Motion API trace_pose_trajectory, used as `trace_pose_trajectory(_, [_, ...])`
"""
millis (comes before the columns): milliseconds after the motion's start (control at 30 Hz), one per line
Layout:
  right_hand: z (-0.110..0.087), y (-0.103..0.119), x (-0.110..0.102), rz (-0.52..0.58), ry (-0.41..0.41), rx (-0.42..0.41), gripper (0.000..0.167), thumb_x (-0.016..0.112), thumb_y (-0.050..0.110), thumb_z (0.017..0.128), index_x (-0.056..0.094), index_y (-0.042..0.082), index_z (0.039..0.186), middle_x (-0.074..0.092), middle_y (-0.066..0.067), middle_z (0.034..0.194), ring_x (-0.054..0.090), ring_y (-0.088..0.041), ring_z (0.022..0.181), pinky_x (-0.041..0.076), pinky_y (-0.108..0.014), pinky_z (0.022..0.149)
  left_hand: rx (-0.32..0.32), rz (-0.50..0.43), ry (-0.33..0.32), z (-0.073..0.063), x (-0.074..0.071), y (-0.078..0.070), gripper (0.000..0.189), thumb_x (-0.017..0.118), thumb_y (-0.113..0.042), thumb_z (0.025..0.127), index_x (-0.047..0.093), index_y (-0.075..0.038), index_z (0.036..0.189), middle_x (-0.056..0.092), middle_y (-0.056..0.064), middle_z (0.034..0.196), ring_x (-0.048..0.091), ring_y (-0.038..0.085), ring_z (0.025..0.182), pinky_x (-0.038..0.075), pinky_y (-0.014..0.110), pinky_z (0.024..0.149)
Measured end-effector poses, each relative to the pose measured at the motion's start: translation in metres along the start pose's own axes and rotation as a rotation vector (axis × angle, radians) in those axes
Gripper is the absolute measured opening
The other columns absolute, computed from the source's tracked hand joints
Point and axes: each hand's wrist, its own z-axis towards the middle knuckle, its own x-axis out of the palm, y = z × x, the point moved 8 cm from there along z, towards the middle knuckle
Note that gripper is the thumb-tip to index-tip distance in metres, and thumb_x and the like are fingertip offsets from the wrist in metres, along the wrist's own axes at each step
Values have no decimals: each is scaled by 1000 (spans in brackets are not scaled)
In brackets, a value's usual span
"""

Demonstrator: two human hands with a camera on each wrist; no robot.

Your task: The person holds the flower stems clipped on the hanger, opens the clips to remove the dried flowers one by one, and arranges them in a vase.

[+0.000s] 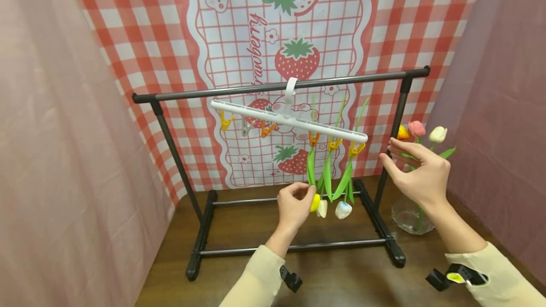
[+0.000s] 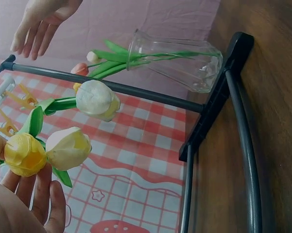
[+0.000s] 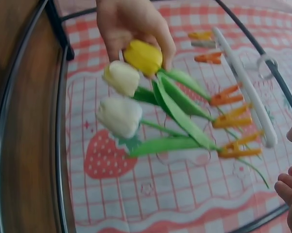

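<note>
A white hanger [image 1: 290, 121] with several small clips hangs tilted, its right end lower. Three tulips hang head-down from clips on its right half: a yellow tulip [image 3: 143, 57], a cream tulip [image 2: 68, 148] and a white tulip [image 1: 343, 210] with a bluish tint. My left hand [image 1: 295, 205] holds the yellow tulip at its bloom, thumb and fingers about it. To the right, my right hand [image 1: 420, 169] is raised by the rack's post with fingers and thumb apart, holding nothing. Behind it stands a glass vase [image 2: 175, 63] with several tulips.
A black rack [image 1: 251, 90] stands on the brown wooden table [image 1: 324, 278] and carries the hanger. Three clips [image 1: 226, 121] on the hanger's left half hold nothing. Behind is a red checked strawberry cloth [image 1: 149, 22]; pink curtains [image 1: 64, 131] flank both sides.
</note>
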Motion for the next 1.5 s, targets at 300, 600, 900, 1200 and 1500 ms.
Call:
trace_pose_trajectory(300, [-2, 40, 21, 100, 23, -71, 40, 85, -13, 71, 79, -9, 111, 77, -31, 96, 68, 17, 94, 53, -3, 80, -2, 15, 15, 0, 4, -2, 13, 81, -18, 89, 83, -6, 88, 78, 10, 76, 61, 1, 63, 53, 19, 64])
trace_pose_trajectory(600, [-14, 44, 56, 170, 103, -59, 42, 88, -9, 74, 81, -1, 114, 81, -22, 103, 72, 12, 98, 57, -9, 82, 4, 19, 25, -1, 7, -4, 12, 81, -18, 89, 83, -6, 88, 78, 11, 77, 60, 0, 64, 53, 19, 64])
trace_pose_trajectory(900, [-22, 47, 99, 165, 153, -22, 37, 89, -1, 80, 81, 2, 116, 82, -15, 108, 80, -15, 94, 59, -12, 78, -9, 12, 33, -3, 9, -4, 11, 81, -16, 91, 83, -6, 90, 80, 11, 80, 63, -1, 65, 55, 19, 65])
trace_pose_trajectory(1200, [-20, 42, 129, 190, 164, 149, 35, 84, 4, 89, 77, -3, 122, 80, -21, 115, 80, -39, 96, 59, -18, 81, 1, 7, 29, -4, 12, -5, 12, 80, -17, 91, 83, -5, 89, 80, 11, 79, 63, -1, 65, 55, 19, 65])
trace_pose_trajectory(1500, [-14, 39, 142, 127, 48, 208, 36, 87, 13, 88, 78, -4, 118, 80, -22, 110, 81, -35, 94, 58, -15, 79, 12, 17, 13, -7, 9, -10, 13, 80, -20, 89, 83, -7, 86, 80, 9, 77, 63, -2, 64, 54, 19, 64])
